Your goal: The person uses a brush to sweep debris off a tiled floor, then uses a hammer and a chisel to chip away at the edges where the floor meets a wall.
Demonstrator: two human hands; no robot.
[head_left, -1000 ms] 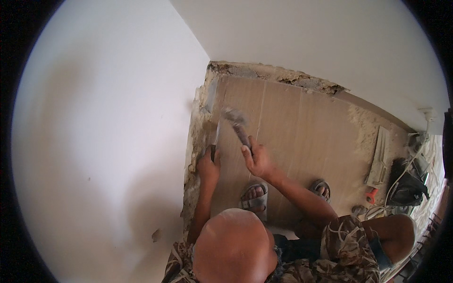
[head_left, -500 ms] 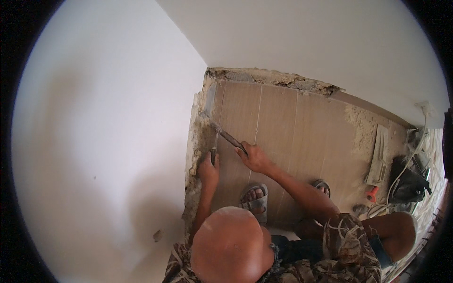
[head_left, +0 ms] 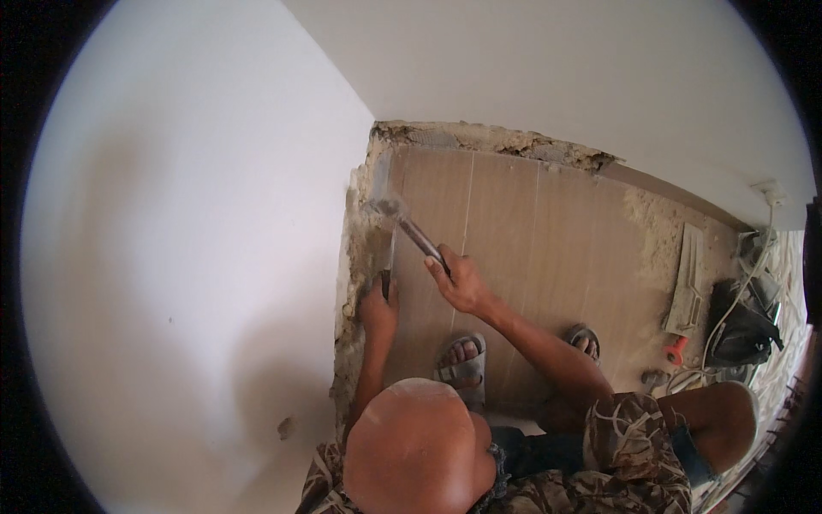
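Note:
My right hand (head_left: 461, 281) is closed around the handle of a hammer (head_left: 419, 237). The hammer's head is smeared by motion beside the broken wall base. Lower down, close to the left wall, my left hand (head_left: 378, 310) grips a chisel (head_left: 386, 283) with a dark handle. A thin pale shaft runs up from it toward the hammer head; its tip cannot be made out. Along the foot of the left wall, a rough strip (head_left: 349, 287) of exposed mortar lies right next to my left hand.
Another chipped strip (head_left: 505, 144) runs along the far wall. Wood-look tiles (head_left: 505, 223) cover the floor, with sandy debris (head_left: 651, 227) to the right. Beyond my sandalled feet are a long flat tool (head_left: 684, 283), a red-orange piece (head_left: 676, 349), a black bag (head_left: 743, 325) and a pale cable (head_left: 733, 300).
The hammer's head has shifted slightly, blurring as it swings, and its handle has tilted a little. My left hand and the chisel stay nearly in place.

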